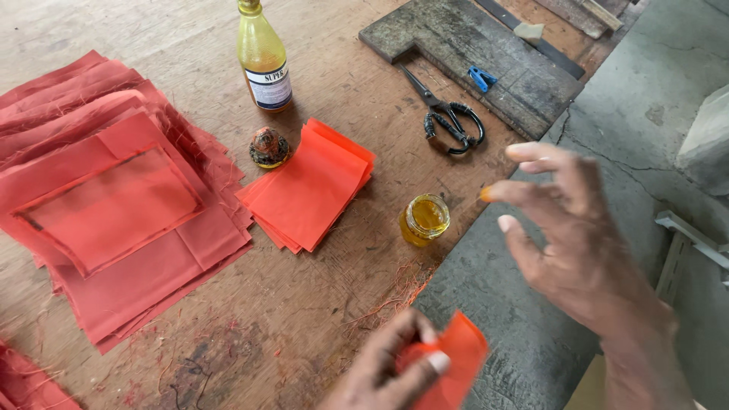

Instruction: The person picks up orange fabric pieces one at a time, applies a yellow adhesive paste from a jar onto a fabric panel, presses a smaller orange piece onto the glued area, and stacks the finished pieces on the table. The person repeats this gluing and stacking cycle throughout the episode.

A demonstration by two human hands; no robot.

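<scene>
Head view: left hand (391, 364), low at the worn wooden desk's (304, 319) near edge, pinches a small folded orange-red cloth piece (459, 357), thumb pressing the fold. Right hand (577, 243) hovers off the desk's right edge, fingers (524, 193) spread and released; one tip looks smeared orange, possibly glue. The small open glass jar of yellow liquid (425, 219) stands near that edge, within reach. A stack of orange-red cloth squares (307, 186) sits mid-desk.
</scene>
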